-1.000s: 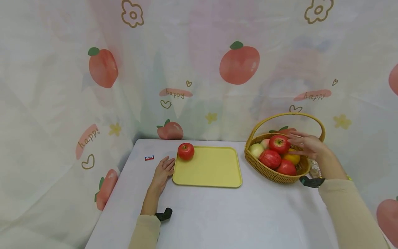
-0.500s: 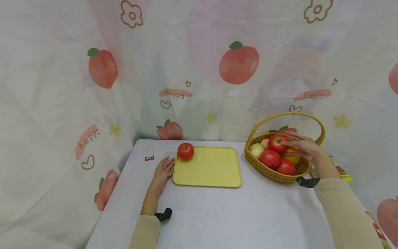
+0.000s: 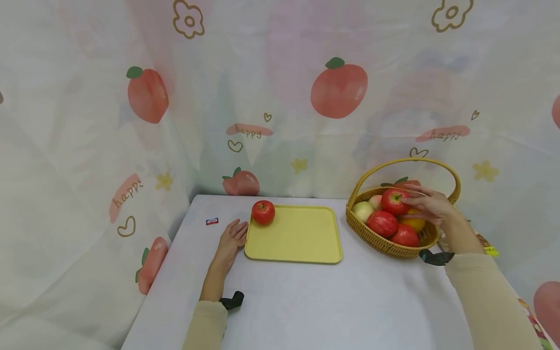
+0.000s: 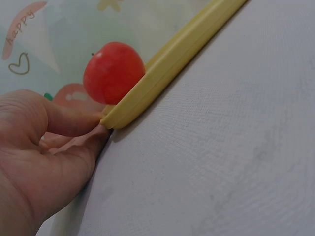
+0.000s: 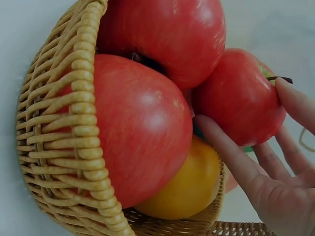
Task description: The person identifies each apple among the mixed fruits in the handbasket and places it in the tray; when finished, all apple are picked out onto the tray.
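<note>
Both hands are at work: the right hand curls its digits round the top apple, one tip close by the stem, while the left hand lies by the left edge of the tray, fingers fairly straight and touching its rim; whether they pinch that rim or merely rest there, I cannot tell. White cloth covers the table. Near its far edge, toward the right, stands the wicker basket, handle upright, and the top apple sits within it, highest in the pile. Well apart to the left, also near the far edge, lies the yellow tray, carrying a lone apple at its far left corner. Two red apples fill the basket's near side, with a yellow fruit beside them and a pale green fruit at its left rim. Smallest is a label near the table's far left corner. I judge the step in hand to be securing the top apple; the next move calls for firm fingertips and a straight lift, clear of the handle and the neighbouring fruit
</note>
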Demonstrator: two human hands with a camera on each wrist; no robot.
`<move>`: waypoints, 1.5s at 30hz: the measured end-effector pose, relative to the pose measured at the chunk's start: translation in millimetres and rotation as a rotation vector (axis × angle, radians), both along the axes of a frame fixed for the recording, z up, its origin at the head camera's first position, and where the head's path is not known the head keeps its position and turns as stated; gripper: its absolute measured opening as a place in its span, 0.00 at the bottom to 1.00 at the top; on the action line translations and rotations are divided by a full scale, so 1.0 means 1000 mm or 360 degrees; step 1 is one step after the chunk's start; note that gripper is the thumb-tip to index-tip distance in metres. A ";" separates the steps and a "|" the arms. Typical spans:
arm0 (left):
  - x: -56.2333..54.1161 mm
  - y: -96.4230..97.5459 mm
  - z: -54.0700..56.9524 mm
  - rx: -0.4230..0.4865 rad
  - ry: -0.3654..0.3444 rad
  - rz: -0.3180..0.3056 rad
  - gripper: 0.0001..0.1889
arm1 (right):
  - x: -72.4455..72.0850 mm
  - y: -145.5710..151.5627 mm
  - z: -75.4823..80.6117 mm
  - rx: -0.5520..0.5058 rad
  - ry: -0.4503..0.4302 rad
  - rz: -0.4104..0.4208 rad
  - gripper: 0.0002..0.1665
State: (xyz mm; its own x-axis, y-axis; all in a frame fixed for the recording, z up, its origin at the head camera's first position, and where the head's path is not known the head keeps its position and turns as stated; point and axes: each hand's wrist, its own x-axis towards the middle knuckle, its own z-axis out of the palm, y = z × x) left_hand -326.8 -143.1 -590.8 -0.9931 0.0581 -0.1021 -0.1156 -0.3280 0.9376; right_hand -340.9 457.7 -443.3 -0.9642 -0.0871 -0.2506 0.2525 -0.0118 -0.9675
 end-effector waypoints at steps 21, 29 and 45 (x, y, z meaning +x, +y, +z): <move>-0.001 0.000 0.001 -0.0006 -0.0023 0.0011 0.43 | 0.023 -0.016 0.024 -0.0431 0.0109 -0.0007 0.26; 0.000 0.000 0.003 -0.0016 -0.0016 0.0012 0.43 | 0.037 -0.029 0.034 -0.0413 0.0162 -0.0015 0.25; 0.000 -0.001 0.000 0.0031 0.0009 -0.0003 0.43 | 0.066 -0.054 0.049 -0.0392 0.0237 0.0006 0.30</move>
State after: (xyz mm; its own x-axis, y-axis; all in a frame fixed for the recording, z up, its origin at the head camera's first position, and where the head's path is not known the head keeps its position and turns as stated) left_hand -326.5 -144.0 -590.5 -0.9935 0.0620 -0.0954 -0.1111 -0.3457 0.9318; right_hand -275.1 403.9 -394.7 -0.9883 -0.1312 -0.0772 0.1084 -0.2504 -0.9621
